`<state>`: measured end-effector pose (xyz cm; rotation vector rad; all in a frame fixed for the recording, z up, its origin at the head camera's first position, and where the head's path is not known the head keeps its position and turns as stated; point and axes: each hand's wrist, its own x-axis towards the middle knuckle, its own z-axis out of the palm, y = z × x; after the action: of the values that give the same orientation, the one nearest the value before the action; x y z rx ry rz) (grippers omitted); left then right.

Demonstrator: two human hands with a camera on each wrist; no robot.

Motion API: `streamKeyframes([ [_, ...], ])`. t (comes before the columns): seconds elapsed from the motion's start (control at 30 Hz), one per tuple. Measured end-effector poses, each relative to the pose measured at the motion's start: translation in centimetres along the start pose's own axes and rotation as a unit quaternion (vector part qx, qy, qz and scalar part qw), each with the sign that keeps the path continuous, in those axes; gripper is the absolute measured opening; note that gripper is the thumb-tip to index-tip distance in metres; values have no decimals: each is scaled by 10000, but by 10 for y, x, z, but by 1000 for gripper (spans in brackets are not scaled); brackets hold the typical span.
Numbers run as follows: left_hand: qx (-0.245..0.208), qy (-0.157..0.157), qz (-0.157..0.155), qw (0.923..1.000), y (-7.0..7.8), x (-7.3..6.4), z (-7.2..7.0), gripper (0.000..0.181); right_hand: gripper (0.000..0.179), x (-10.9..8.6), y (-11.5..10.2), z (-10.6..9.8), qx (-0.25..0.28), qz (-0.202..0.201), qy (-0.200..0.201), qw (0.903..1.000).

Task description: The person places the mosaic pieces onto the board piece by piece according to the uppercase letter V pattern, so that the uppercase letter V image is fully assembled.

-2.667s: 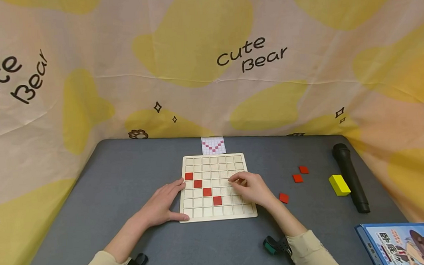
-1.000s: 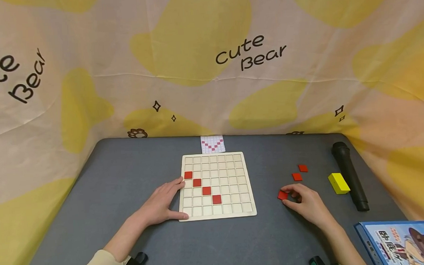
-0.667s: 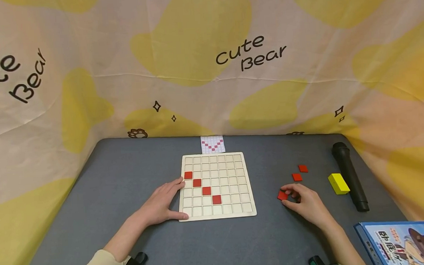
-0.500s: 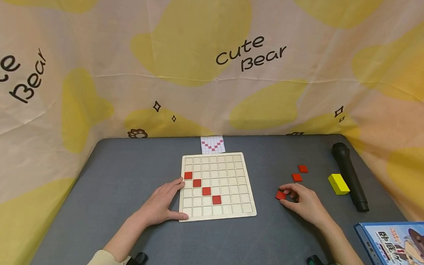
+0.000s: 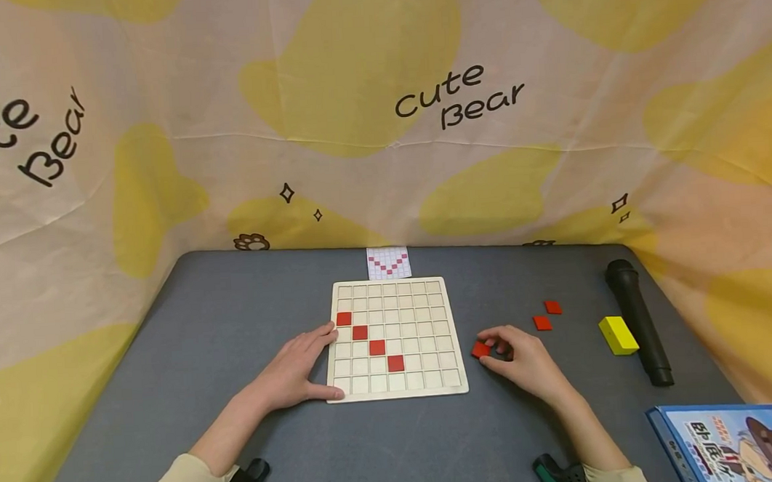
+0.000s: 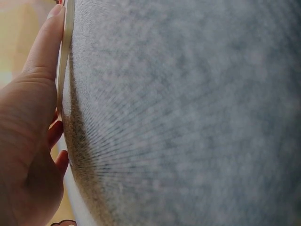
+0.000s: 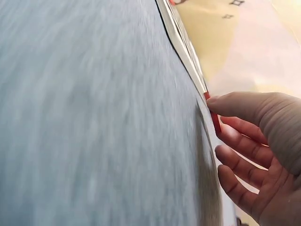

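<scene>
My right hand (image 5: 519, 358) pinches a red square tile (image 5: 480, 349) between thumb and fingers, just off the right edge of a pale gridded board (image 5: 429, 362). In the right wrist view the same red tile (image 7: 212, 113) shows edge-on at the thumb tip. Several red tiles (image 5: 377, 348) lie in the board's cells, stepping down diagonally from the left side. The left hand (image 5: 294, 369) rests along the board's left edge, fingers extended and thumb at the near corner. The left wrist view shows its thumb (image 6: 44, 47) against the board's rim (image 6: 66, 52).
Two loose red tiles (image 5: 543, 323) lie right of the board. Farther right are a yellow block (image 5: 618, 336) and a black microphone (image 5: 639, 322). A blue box (image 5: 730, 441) occupies the near right corner. Behind the board is a small card (image 5: 388, 263) printed with a V pattern.
The right hand went from above the board to the nearest loose red tile, pinched it, and has carried it left toward the board. The left hand stays in place.
</scene>
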<state>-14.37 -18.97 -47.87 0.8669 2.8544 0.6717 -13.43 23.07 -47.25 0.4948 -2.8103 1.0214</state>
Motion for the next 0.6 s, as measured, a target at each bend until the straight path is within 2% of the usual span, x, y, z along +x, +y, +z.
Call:
streamKeyframes([
  [0.13, 23, 22, 9, 10000, -1, 0, 1, 104, 25, 7, -7, 7, 195, -98, -110, 9997],
  [0.37, 24, 31, 17, 10000, -1, 0, 1, 104, 17, 16, -18, 14, 469, 9, 34, 9989],
  [0.6, -3, -6, -35, 10000, -1, -1, 1, 104, 24, 13, -10, 10, -153, -401, -279, 9987],
])
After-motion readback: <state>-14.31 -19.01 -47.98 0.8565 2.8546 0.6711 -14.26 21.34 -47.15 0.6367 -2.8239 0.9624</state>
